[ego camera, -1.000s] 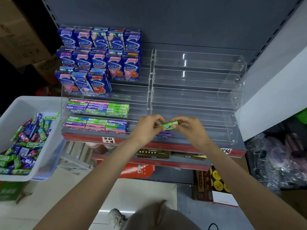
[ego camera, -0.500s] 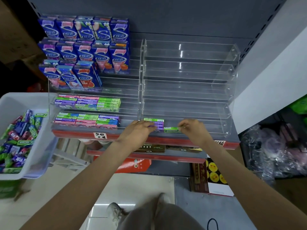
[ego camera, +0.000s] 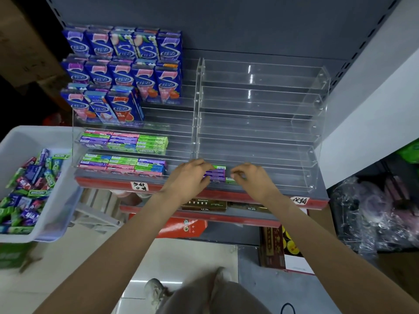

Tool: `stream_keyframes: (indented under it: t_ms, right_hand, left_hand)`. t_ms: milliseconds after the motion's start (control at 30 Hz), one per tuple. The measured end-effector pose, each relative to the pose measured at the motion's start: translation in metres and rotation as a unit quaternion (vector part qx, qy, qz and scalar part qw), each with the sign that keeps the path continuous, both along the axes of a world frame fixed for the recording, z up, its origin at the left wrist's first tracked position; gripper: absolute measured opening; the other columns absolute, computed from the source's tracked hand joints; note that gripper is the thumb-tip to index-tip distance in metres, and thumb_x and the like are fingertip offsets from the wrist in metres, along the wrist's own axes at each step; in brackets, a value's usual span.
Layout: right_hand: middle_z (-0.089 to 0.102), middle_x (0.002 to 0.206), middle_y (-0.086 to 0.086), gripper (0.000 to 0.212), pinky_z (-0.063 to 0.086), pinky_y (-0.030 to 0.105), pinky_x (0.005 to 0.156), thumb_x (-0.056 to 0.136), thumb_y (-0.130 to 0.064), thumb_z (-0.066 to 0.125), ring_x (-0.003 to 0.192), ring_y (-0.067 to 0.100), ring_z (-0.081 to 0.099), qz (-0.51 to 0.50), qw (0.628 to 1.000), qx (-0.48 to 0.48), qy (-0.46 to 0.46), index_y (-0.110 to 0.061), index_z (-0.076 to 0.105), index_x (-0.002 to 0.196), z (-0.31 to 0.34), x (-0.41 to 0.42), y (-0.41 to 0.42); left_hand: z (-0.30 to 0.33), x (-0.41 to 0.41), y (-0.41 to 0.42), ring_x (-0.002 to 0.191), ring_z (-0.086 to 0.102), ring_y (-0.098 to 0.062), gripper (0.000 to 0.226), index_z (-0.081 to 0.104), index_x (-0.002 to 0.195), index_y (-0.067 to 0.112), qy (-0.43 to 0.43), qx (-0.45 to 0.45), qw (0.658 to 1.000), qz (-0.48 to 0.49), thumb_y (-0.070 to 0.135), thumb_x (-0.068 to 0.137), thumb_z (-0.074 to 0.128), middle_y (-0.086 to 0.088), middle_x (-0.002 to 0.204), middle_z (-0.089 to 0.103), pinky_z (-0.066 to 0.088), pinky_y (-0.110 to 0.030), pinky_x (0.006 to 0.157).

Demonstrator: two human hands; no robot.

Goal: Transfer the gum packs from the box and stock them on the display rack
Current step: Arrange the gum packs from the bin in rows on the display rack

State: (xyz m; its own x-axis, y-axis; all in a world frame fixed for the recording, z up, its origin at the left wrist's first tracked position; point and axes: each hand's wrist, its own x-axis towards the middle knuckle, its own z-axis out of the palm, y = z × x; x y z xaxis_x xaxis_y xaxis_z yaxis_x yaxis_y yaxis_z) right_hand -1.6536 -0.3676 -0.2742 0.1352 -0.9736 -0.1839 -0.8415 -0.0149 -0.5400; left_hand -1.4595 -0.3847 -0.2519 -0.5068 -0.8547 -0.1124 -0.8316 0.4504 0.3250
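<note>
A clear acrylic display rack (ego camera: 260,132) stands on the shelf, and its right half is bare except for the bottom tier. There a small stack of purple and green gum packs (ego camera: 217,172) lies, with a green gum pack (ego camera: 229,180) in front of it. My left hand (ego camera: 192,176) grips the stack's left end. My right hand (ego camera: 251,179) has its fingertips curled at the green pack's right end and hides part of it. The white box (ego camera: 20,141) at the left holds several loose gum packs (ego camera: 29,184).
The rack's left half carries blue upright gum boxes (ego camera: 122,71) on the upper tiers and flat stick packs (ego camera: 123,143) on the two lower tiers. A red shelf edge (ego camera: 283,201) runs below. Plastic-wrapped goods (ego camera: 374,211) lie at the right. My shoe (ego camera: 156,291) is on the tiled floor.
Both hands carried the green pack down from mid-air to the bottom right tier. It now lies in front of the small stack, and my left hand has closed on the stack.
</note>
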Motion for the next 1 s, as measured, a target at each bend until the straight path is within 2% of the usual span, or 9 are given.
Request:
stream_keyframes:
  t_ms: [133,233,367,467,567,667,800,867,1000]
  right_hand:
    - [0.064,0.109,0.006,0.023,0.045,0.024,0.088,0.094,-0.017,0.053,0.096,0.018,0.060,0.018,0.998,-0.051,-0.029,-0.010,0.065,0.112,0.020,0.030,-0.004]
    - [0.065,0.109,0.006,0.022,0.047,0.027,0.093,0.094,-0.015,0.054,0.096,0.015,0.060,0.040,0.995,-0.070,-0.066,-0.011,0.065,0.112,0.034,0.074,-0.011]
    - [0.065,0.109,0.002,0.022,0.044,0.015,0.086,0.094,-0.014,0.054,0.091,0.007,0.058,0.068,0.988,-0.081,-0.108,-0.014,0.065,0.113,0.046,0.155,-0.024]
    - [0.066,0.108,0.001,0.022,0.041,0.012,0.084,0.093,-0.012,0.053,0.091,0.007,0.058,0.101,0.985,-0.080,-0.116,-0.013,0.066,0.111,0.045,0.231,-0.036]
    - [0.068,0.106,0.004,0.022,0.042,0.020,0.085,0.092,-0.011,0.053,0.095,0.017,0.063,0.127,0.983,-0.067,-0.112,-0.011,0.068,0.109,0.037,0.315,-0.050]
    - [0.068,0.108,0.007,0.023,0.045,0.025,0.087,0.092,-0.010,0.052,0.096,0.020,0.063,0.130,0.986,-0.042,-0.101,-0.011,0.068,0.109,0.024,0.394,-0.064]
    - [0.066,0.110,0.013,0.024,0.043,0.025,0.084,0.093,-0.007,0.050,0.099,0.025,0.063,0.123,0.988,0.019,-0.091,-0.005,0.066,0.111,-0.005,0.476,-0.083]
    - [0.066,0.112,0.014,0.027,0.043,0.027,0.087,0.093,-0.005,0.047,0.103,0.027,0.063,0.119,0.988,0.058,-0.078,-0.002,0.064,0.113,-0.020,0.508,-0.095]
    - [0.054,0.131,0.018,0.038,0.038,0.038,0.102,0.094,-0.010,0.052,0.122,0.032,0.050,0.119,0.980,0.148,-0.053,-0.003,0.048,0.131,-0.058,0.556,-0.119]
  left_hand:
    - [0.013,0.026,0.002,0.104,0.058,-0.015,0.029,0.057,0.124,0.021,0.086,-0.028,0.993,0.074,0.023,0.095,0.052,0.002,0.122,0.059,0.049,-0.032,0.089]
    - [0.018,0.067,0.003,0.096,0.061,-0.016,0.024,0.060,0.116,0.017,0.139,-0.035,0.981,0.134,0.019,0.093,0.056,0.000,0.111,0.063,0.052,-0.032,0.084]
    - [0.020,0.146,0.005,0.085,0.060,-0.012,0.020,0.064,0.111,0.016,0.190,-0.059,0.954,0.224,0.017,0.092,0.058,0.000,0.104,0.067,0.051,-0.028,0.076]
    - [0.014,0.220,0.004,0.081,0.062,-0.014,0.020,0.065,0.110,0.015,0.206,-0.051,0.933,0.292,0.017,0.092,0.058,-0.002,0.104,0.068,0.051,-0.028,0.075]
    - [0.000,0.305,0.000,0.080,0.065,-0.022,0.016,0.067,0.103,0.013,0.196,-0.045,0.926,0.320,0.014,0.090,0.059,-0.006,0.096,0.070,0.050,-0.029,0.070]
    - [-0.018,0.385,-0.012,0.082,0.065,-0.026,0.016,0.067,0.102,0.011,0.176,-0.010,0.928,0.328,0.012,0.088,0.058,-0.009,0.096,0.070,0.052,-0.035,0.074]
    - [-0.049,0.472,-0.030,0.085,0.065,-0.031,0.014,0.065,0.100,0.010,0.133,0.044,0.923,0.357,0.016,0.092,0.055,-0.013,0.093,0.069,0.050,-0.036,0.074]
    - [-0.066,0.508,-0.039,0.090,0.063,-0.034,0.018,0.064,0.102,0.006,0.099,0.075,0.922,0.366,0.017,0.094,0.053,-0.017,0.099,0.065,0.048,-0.035,0.074]
    - [-0.096,0.559,-0.053,0.112,0.053,-0.034,0.040,0.052,0.131,0.009,0.056,0.140,0.930,0.335,0.016,0.092,0.056,-0.016,0.130,0.052,0.045,-0.039,0.094]
